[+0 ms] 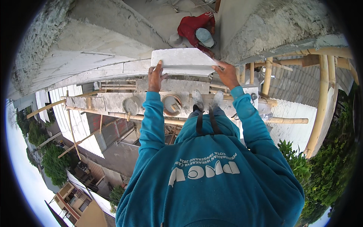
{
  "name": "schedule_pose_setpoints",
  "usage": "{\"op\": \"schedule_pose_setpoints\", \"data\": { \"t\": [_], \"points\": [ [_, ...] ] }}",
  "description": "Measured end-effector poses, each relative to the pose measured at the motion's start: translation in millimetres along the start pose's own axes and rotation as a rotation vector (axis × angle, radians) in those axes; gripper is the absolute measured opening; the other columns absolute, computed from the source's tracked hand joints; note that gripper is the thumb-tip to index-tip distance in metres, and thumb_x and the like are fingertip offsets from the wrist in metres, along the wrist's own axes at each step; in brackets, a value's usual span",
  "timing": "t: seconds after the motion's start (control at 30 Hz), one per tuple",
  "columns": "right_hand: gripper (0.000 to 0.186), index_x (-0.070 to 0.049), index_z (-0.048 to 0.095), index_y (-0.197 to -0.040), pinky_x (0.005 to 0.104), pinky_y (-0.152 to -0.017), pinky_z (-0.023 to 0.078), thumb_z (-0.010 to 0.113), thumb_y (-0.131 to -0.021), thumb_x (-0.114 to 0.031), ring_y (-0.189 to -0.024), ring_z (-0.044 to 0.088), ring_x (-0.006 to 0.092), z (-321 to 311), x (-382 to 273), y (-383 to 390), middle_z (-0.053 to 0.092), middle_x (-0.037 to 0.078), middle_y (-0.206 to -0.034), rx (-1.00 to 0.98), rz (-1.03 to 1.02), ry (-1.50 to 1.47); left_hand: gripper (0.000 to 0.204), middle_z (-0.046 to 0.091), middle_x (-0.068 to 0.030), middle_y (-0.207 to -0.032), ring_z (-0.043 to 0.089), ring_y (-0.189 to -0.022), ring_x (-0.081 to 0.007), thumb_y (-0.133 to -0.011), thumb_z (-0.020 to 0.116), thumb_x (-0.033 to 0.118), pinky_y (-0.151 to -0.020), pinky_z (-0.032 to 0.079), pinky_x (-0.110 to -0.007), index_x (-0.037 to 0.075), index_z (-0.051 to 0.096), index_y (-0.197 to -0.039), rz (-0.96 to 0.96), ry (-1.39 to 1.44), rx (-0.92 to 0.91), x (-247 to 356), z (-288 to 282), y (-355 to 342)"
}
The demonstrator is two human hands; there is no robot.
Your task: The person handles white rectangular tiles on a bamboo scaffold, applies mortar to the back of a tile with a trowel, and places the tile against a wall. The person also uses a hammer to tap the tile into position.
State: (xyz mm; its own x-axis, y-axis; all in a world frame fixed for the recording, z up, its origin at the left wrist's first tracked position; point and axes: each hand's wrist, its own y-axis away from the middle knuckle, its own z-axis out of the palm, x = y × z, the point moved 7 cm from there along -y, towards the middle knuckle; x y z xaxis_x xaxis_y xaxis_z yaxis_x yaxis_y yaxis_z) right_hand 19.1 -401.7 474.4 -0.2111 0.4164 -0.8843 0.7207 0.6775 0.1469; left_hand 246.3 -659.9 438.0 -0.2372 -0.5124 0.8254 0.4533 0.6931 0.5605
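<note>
A pale grey lightweight concrete block (182,60) with its far right corner cut off at a slant is between my hands, at the wall's edge. My left hand (155,77) grips its near left end, thumb on top. At the right end, my right hand (227,74) is closed on the block near the slanted cut. The undersides of both grips are hidden. Whether the block rests on the wall ledge (137,67) beneath it, I cannot tell. Two round buckets, one grey (131,107) and one brownish (180,99), stand on the planks below my arms.
My feet (207,99) stand on a narrow plank platform (113,99) with bamboo poles (289,120), high above roofs. Rough plastered walls rise on both sides. Beyond the block crouches a co-worker in a red top and grey cap (204,37). An upright bamboo pole (321,102) is at right.
</note>
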Motion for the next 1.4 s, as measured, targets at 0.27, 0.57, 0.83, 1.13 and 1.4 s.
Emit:
{"op": "schedule_pose_setpoints", "data": {
  "t": [0.27, 0.57, 0.83, 1.13, 1.4],
  "points": [
    [0.042, 0.004, 0.067, -0.115, 0.0385, -0.094, 0.049, 0.072, -0.087, -0.027, -0.11, 0.064, 0.0345, -4.6, -5.6, 0.1, 0.065, 0.026, -0.117, -0.028, 0.007, -0.021, 0.074, 0.031, -0.0228, -0.15, 0.03, -0.141, -0.0418, -0.095, 0.062, 0.038, -0.106, 0.044, -0.053, -0.01, 0.028, -0.14, -0.002, 0.013, 0.007, 1.7, 4.6, 2.7],
    [0.047, 0.004, 0.067, -0.115, 0.0383, -0.099, 0.047, 0.074, -0.086, -0.031, -0.115, 0.062, 0.0343, 1.6, -1.5, 0.1, 0.064, 0.026, -0.121, -0.07, 0.019, -0.005, 0.077, 0.032, -0.0231, -0.149, 0.031, -0.14, -0.0414, -0.094, 0.063, 0.038, -0.104, 0.046, -0.052, -0.009, 0.025, -0.142, 0.019, 0.053, 0.024, 0.9, 2.1, 6.6],
    [0.044, 0.0, 0.064, -0.123, 0.0359, -0.099, 0.048, 0.074, -0.086, -0.022, -0.117, 0.06, 0.0293, 0.2, 2.6, -7.9, 0.063, 0.023, -0.124, -0.154, 0.006, -0.054, 0.078, 0.025, -0.0229, -0.152, 0.028, -0.142, -0.0424, -0.095, 0.061, 0.037, -0.102, 0.047, -0.056, -0.007, 0.022, -0.146, 0.003, 0.072, 0.055, -2.3, 5.1, 2.4],
    [0.066, -0.012, 0.047, -0.143, 0.039, -0.096, 0.051, 0.076, -0.085, -0.023, -0.122, 0.058, 0.029, -6.9, 96.9, 45.9, 0.058, 0.019, -0.133, -0.033, 0.175, -0.211, 0.084, 0.009, -0.0309, -0.154, 0.018, -0.14, -0.0541, -0.093, 0.063, 0.041, -0.103, 0.038, -0.07, 0.009, 0.015, -0.153, -0.151, 0.29, -0.006, -5.3, 42.6, 13.4],
    [0.064, -0.003, 0.049, -0.139, 0.04, -0.088, 0.055, 0.074, -0.085, -0.026, -0.106, 0.067, 0.0313, 12.9, 200.6, 182.7, 0.064, 0.024, -0.121, -0.03, 0.559, -0.31, 0.081, 0.028, -0.0256, -0.145, 0.032, -0.135, -0.0471, -0.089, 0.069, 0.042, -0.105, 0.038, -0.067, 0.005, 0.028, -0.148, -0.08, 0.419, -0.045, -17.6, 64.9, 10.5]
  ]
}}
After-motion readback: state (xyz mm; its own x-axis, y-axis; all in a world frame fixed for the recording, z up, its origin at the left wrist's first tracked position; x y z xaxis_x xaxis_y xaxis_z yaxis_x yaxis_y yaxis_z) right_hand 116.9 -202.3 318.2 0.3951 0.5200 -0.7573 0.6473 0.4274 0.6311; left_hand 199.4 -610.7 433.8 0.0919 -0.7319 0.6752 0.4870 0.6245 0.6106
